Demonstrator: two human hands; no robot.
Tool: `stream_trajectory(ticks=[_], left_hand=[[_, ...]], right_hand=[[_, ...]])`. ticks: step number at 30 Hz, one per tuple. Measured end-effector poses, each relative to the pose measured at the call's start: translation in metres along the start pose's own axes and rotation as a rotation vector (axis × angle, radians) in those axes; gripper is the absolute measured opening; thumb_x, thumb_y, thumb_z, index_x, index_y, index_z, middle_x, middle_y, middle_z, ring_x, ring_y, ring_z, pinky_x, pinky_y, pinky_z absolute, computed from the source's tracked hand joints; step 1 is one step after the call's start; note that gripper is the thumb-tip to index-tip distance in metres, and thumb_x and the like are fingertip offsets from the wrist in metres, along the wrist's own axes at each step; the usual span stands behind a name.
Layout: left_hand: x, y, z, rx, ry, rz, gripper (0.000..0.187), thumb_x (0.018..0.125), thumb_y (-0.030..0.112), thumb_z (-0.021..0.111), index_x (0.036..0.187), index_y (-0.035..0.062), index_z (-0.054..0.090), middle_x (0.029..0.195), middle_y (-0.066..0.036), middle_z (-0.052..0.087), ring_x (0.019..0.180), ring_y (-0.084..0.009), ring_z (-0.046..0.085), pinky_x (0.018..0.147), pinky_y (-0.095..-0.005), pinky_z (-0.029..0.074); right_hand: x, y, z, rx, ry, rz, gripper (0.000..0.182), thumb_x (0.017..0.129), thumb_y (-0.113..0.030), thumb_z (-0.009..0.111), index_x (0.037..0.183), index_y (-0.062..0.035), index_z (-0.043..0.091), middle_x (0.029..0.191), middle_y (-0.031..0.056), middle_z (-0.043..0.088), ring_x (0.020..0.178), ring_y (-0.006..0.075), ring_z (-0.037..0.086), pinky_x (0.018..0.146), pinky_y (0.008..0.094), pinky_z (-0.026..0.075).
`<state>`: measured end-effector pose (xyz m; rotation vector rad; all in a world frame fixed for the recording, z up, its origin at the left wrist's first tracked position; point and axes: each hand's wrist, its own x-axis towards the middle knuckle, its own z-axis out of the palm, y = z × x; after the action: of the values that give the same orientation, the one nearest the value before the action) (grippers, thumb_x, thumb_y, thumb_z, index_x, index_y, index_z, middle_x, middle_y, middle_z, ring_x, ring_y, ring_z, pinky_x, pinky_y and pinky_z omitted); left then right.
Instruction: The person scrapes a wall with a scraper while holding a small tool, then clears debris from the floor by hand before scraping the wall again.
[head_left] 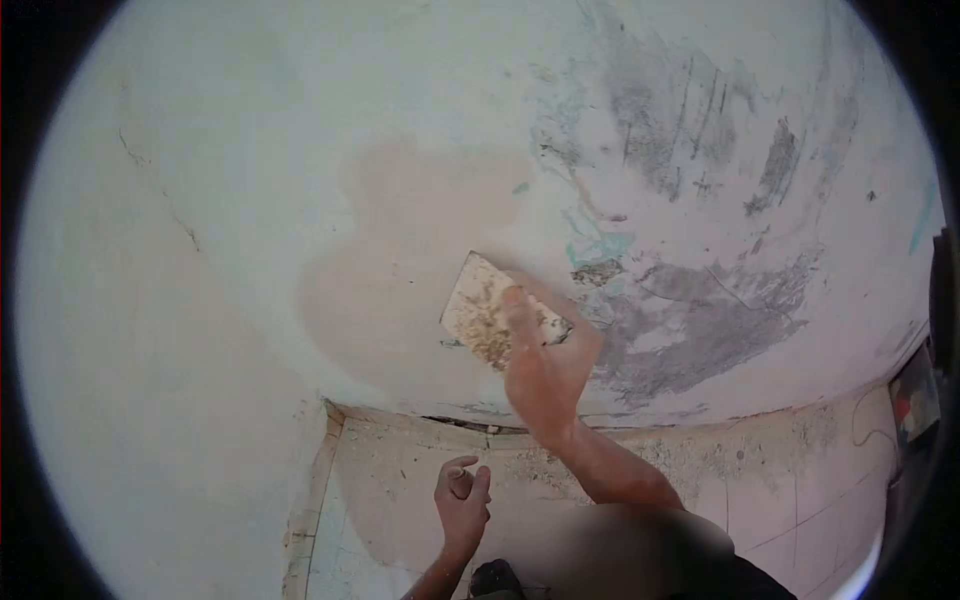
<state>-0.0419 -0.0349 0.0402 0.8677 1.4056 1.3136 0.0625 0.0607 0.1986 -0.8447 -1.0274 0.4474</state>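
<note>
My right hand (545, 375) grips a flat rectangular pad (485, 305), off-white with crumbly yellow-brown patches, held against or close over the wall (200, 150). My thumb lies across its face, and the other fingers go behind its upper edge. Around the pad spreads a pinkish, smoother patch (375, 270) on the pale wall. Lower down, my left hand (463, 505) hangs over the floor, loosely curled with its fingers partly apart and nothing visible in it.
Rough grey scraped areas (690, 325) and turquoise paint traces (600, 245) mark the wall on the right. A thin crack (160, 190) runs down the left side. Dusty debris (740, 450) lies along the tiled floor (770, 510). Dark objects (915, 400) stand at the right edge.
</note>
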Motion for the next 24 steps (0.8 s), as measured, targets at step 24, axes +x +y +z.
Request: stream_trajectory(ticks=[24], left_hand=[[0.038, 0.080, 0.056, 0.721, -1.400, 0.164, 0.038, 0.093, 0.034, 0.050, 0.114, 0.0024, 0.051, 0.085, -0.009, 0.056, 0.077, -0.0209, 0.052, 0.073, -0.0341, 0.043]], right_hand=[[0.009, 0.008, -0.101, 0.040, -0.503, 0.129, 0.023, 0.090, -0.016, 0.058, 0.097, 0.0051, 0.066, 0.081, 0.0086, 0.065, 0.073, 0.0102, 0.054, 0.064, 0.0260, 0.045]])
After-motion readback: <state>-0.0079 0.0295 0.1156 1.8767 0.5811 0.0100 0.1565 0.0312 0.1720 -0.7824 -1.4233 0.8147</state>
